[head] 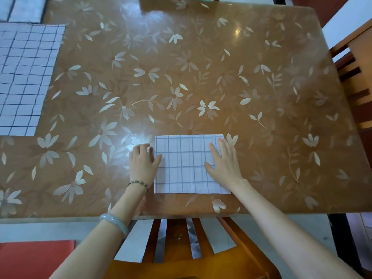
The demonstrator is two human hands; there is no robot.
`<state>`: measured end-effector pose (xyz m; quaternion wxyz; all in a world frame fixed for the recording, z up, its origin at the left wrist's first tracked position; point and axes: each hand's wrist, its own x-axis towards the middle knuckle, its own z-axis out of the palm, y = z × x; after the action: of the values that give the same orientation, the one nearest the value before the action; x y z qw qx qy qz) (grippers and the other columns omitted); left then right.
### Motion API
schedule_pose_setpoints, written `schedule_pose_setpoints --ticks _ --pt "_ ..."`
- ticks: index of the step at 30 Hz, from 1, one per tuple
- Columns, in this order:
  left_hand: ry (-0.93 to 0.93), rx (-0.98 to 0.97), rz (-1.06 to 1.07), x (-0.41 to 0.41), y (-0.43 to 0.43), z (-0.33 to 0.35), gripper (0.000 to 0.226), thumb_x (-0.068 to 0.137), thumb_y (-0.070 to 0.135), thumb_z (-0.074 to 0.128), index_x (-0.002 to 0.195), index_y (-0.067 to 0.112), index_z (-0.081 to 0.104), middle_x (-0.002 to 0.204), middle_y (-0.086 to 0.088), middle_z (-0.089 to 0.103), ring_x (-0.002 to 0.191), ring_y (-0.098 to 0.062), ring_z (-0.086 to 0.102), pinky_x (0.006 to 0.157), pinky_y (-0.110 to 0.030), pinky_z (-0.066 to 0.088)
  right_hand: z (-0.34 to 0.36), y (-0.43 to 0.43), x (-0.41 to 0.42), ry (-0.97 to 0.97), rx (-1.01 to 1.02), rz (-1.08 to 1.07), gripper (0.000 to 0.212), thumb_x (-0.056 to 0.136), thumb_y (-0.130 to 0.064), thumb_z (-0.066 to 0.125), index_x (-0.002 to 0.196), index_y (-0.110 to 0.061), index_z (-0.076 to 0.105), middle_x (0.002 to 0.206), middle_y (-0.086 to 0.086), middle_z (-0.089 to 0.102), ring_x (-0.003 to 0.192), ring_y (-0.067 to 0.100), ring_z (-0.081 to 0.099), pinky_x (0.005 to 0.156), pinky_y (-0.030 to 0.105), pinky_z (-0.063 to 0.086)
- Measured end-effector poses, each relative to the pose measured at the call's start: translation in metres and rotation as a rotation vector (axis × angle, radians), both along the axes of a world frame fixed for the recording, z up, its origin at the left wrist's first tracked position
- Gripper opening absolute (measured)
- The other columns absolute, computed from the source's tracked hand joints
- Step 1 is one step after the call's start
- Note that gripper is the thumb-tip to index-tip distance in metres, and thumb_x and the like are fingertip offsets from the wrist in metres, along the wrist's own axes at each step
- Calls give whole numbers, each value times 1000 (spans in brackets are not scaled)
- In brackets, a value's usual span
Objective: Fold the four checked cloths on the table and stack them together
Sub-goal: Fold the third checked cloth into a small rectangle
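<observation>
Done: folded cloth (185, 164) lies as a neat rectangle by the near edge of the table (261, 97). It looks finished or is getting a last smoothing.
Left hand (143, 160): rests at the folded cloth's left edge, fingers loosely bent on the table, thumb touching the cloth, gripping nothing.
Right hand (223, 164): lies flat on the folded cloth's right part, fingers straight and spread, pressing down.
Left to do: flat cloth (26, 77), far left of the folded cloth, is unfolded. I cannot tell whether others lie under it. No stack is visible.
</observation>
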<state>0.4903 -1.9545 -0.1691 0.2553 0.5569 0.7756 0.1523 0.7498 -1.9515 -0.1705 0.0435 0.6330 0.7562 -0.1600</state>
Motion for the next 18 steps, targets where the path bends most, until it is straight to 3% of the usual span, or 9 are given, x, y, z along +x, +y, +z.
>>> schedule_pose_setpoints --ticks 1,3,4,6,11,13,15,18 --pt "6 -28 55 -1 -1 3 46 84 35 65 120 9 54 122 -12 55 115 -30 47 95 -36 36 7 5 -8 85 1 -22 58 94 -36 49 146 -16 33 152 14 25 141 31 19 116 43 20" --pt "37 -96 101 -1 -2 7 37 81 39 66 108 14 57 103 -2 63 99 -24 55 83 -35 40 18 17 -27 251 -9 -47 52 92 -25 53 141 -18 40 133 8 39 123 25 39 91 34 42" --pt "37 -127 116 0 -2 8 34 80 38 66 104 17 56 96 2 64 94 -22 58 80 -34 38 22 22 -36 316 -47 -54 52 92 -21 52 142 -20 40 123 4 40 112 21 43 79 30 42" --pt "17 -164 165 2 0 9 28 76 34 66 98 20 55 88 8 64 87 -19 59 79 -33 33 24 32 -50 382 -145 -81 56 92 -18 49 145 -25 34 112 0 37 94 18 44 68 29 37" --pt "30 -281 179 2 10 14 18 73 29 65 84 23 52 70 12 56 70 -17 54 88 -36 40 15 43 -61 265 -239 -73 64 90 -21 48 149 -27 23 111 4 37 91 21 45 65 32 39" --pt "82 -320 131 4 15 19 25 69 21 63 62 26 39 51 11 36 51 -19 36 72 -34 39 14 43 -63 269 -249 -85 65 90 -22 48 149 -25 23 108 3 35 90 19 43 64 31 39" --pt "107 -340 81 8 18 23 37 63 12 59 51 22 25 48 7 19 50 -22 20 55 -29 24 12 42 -62 279 -243 -93 65 91 -23 49 150 -24 22 106 2 34 89 18 41 64 30 38" --pt "34 -388 85 9 22 25 36 61 7 54 47 19 23 49 4 18 51 -20 18 50 -23 15 11 42 -60 291 -249 -114 65 91 -24 49 151 -24 22 107 1 34 89 17 41 66 30 39"
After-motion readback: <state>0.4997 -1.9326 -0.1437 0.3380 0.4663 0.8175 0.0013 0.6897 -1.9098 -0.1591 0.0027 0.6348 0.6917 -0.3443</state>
